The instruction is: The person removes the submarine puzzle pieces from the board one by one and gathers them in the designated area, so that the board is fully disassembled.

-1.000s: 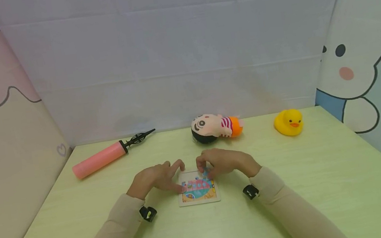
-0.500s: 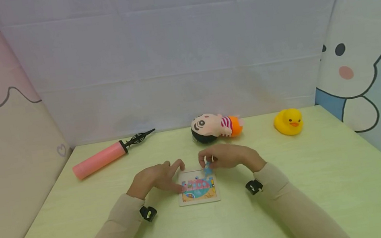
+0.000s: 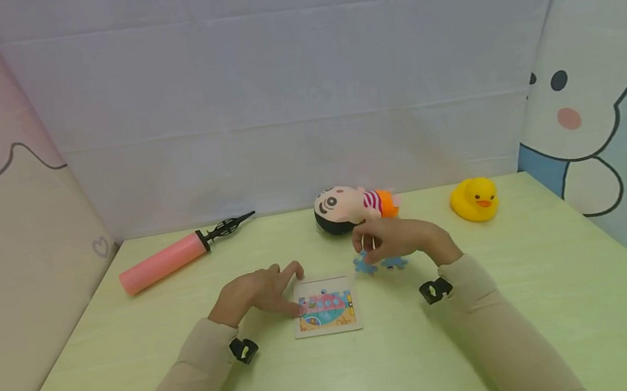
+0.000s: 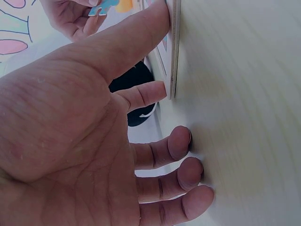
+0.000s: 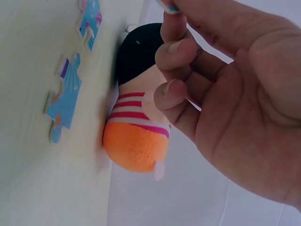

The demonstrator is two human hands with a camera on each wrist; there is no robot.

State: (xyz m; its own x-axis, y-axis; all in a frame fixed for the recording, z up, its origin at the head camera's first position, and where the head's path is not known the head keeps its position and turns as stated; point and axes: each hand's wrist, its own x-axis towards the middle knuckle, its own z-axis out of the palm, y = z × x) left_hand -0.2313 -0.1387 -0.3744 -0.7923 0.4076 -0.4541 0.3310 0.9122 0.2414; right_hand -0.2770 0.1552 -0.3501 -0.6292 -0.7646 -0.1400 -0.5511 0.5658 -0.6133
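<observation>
Green table (image 3: pixel 489 331) from the head view: the left hand (image 3: pixel 255 292) presses the puzzle board (image 3: pixel 327 314) flat with straight fingers. Left wrist view: keep that thumb firm. Right wrist view: the right hand (image 5: pixel 225 94) pinches a blue piece (image 5: pixel 171 7); lay it gently beside the loose pieces (image 5: pixel 66 101).

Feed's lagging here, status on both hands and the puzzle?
Left hand flat, pinning square wooden puzzle board. Right hand pinching a blue puzzle piece beside the board. Stuffed doll lies close behind.
</observation>
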